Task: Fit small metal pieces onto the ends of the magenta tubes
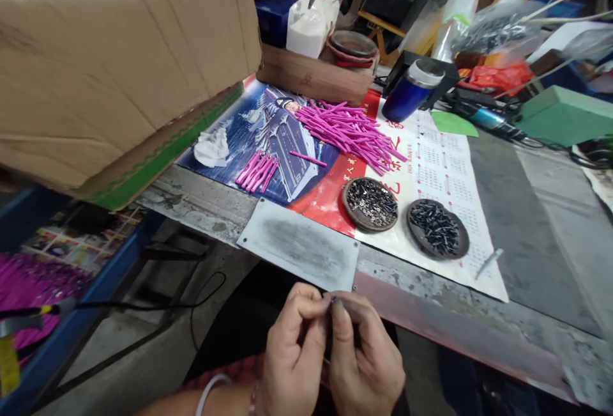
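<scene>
Here, left hand [291,349] and right hand [366,358] meet, fingertips pinched on a small purplish piece [332,300], mostly hidden, near the grey plate [299,240]. Beyond: magenta sticks [352,130] heaped on a calendar [443,170], two dishes [463,245] of parts [433,227].

the poster sheet [450,179] lies on the bench [507,195]. on its middle is a heap of sticks [352,131]; on its left part, a row of sticks [257,173] and a wad of tissue [212,146]; on its near side, a dish of small parts [357,221] and, nearer its right end, a dish of pins [463,243]. at its near edge sits the plate [299,243]; before it, the left hand [294,352] and right hand [366,358]. a carton [134,71] stands to its left, a wooden block [306,77] at its far edge.
</scene>
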A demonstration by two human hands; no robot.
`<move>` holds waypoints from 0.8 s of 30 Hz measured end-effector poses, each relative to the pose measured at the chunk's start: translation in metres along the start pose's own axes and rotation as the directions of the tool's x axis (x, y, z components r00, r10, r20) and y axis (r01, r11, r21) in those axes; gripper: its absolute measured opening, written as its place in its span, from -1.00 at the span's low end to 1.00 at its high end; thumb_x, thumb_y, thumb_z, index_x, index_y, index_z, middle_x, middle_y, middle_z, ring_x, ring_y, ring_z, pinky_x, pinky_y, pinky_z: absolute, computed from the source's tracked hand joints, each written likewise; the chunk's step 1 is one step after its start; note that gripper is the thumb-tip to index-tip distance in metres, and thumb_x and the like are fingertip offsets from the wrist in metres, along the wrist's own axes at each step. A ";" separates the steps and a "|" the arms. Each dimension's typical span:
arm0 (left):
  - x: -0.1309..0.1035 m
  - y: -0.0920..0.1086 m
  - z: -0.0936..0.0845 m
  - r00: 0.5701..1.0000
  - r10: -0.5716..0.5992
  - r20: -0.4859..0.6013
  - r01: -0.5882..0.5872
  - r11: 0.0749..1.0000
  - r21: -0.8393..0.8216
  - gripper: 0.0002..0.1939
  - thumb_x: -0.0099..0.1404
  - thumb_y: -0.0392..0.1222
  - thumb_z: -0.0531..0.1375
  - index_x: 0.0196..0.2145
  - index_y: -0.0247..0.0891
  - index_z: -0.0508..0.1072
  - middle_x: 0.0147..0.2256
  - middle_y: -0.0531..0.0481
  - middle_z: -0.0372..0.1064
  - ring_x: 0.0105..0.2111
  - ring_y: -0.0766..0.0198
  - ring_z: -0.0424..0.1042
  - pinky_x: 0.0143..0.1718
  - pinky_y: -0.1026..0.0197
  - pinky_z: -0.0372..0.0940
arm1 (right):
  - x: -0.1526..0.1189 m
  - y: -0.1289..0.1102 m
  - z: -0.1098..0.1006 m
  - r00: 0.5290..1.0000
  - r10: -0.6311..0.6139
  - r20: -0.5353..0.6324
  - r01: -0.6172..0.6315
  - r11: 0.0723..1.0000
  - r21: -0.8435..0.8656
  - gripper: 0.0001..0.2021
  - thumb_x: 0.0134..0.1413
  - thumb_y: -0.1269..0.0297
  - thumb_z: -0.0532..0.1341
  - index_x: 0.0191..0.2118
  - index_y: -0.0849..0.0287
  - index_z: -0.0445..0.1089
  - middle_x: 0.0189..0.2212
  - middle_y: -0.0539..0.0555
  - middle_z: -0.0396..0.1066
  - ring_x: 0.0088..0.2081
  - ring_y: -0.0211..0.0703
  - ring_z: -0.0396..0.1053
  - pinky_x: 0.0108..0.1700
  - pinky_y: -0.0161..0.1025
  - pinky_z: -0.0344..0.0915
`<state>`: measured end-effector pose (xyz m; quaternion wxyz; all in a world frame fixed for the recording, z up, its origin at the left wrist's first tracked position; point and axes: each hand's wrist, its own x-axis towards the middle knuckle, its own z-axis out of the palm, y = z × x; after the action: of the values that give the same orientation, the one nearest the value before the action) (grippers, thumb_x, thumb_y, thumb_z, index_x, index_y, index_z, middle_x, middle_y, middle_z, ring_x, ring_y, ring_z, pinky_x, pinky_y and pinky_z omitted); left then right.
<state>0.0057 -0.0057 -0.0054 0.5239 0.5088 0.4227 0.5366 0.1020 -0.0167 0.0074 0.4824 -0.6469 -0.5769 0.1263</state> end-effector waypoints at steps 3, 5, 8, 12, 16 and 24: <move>-0.001 0.002 0.001 1.000 -0.013 0.001 0.013 1.000 -0.003 -0.84 0.47 -0.36 0.11 -0.23 -0.19 0.45 -0.32 0.05 0.33 -0.32 0.34 0.42 -0.22 0.38 0.40 | 0.001 -0.001 0.000 1.000 -0.020 0.010 0.020 1.000 0.003 -0.84 0.37 0.38 0.13 -0.26 0.11 0.42 -0.40 -0.01 0.52 -0.41 -0.27 0.51 -0.31 -0.42 0.41; -0.002 0.002 0.001 1.000 -0.026 -0.003 0.026 1.000 -0.008 -0.84 0.47 -0.35 0.11 -0.25 -0.20 0.45 -0.34 0.05 0.32 -0.34 0.34 0.40 -0.24 0.37 0.40 | 0.002 -0.001 0.001 0.999 -0.032 0.024 0.032 0.999 -0.007 -0.81 0.38 0.39 0.10 -0.29 0.12 0.40 -0.44 -0.02 0.48 -0.45 -0.29 0.48 -0.35 -0.42 0.38; -0.003 0.001 0.000 0.999 -0.038 0.003 0.038 0.999 0.002 -0.83 0.47 -0.36 0.11 -0.27 -0.19 0.45 -0.34 0.07 0.31 -0.34 0.35 0.39 -0.23 0.39 0.39 | 0.003 0.000 0.003 0.998 -0.056 0.024 0.057 0.997 -0.048 -0.78 0.39 0.40 0.08 -0.33 0.13 0.35 -0.51 -0.05 0.40 -0.53 -0.33 0.39 -0.42 -0.43 0.32; -0.004 0.003 -0.001 0.999 -0.020 0.030 0.020 1.000 0.011 -0.80 0.46 -0.40 0.08 -0.24 -0.17 0.44 -0.31 0.06 0.34 -0.30 0.35 0.43 -0.19 0.38 0.39 | 0.003 0.002 0.004 0.996 -0.082 0.039 0.084 0.995 -0.049 -0.72 0.41 0.41 0.05 -0.40 0.11 0.28 -0.55 -0.08 0.30 -0.57 -0.34 0.31 -0.46 -0.42 0.26; -0.006 0.007 -0.002 0.998 0.004 0.056 -0.004 1.000 -0.004 -0.80 0.44 -0.42 0.07 -0.25 -0.18 0.42 -0.29 0.04 0.36 -0.27 0.32 0.46 -0.23 0.37 0.38 | 0.002 0.005 -0.001 0.995 -0.021 0.102 0.013 0.997 0.076 -0.70 0.44 0.36 0.00 -0.39 0.12 0.27 -0.53 -0.07 0.30 -0.55 -0.34 0.32 -0.46 -0.41 0.25; -0.011 0.009 -0.006 0.995 -0.003 0.100 0.000 1.000 0.025 -0.78 0.43 -0.44 0.06 -0.20 -0.16 0.41 -0.27 0.05 0.32 -0.26 0.33 0.44 -0.22 0.37 0.35 | 0.003 0.010 -0.012 0.983 -0.116 0.142 0.101 0.989 0.107 -0.78 0.44 0.30 0.06 -0.29 0.11 0.34 -0.40 -0.03 0.42 -0.42 -0.31 0.43 -0.35 -0.40 0.34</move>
<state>-0.0018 -0.0168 0.0014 0.5383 0.5411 0.4032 0.5049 0.1172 -0.0186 0.0070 0.4760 -0.5786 -0.6385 0.1759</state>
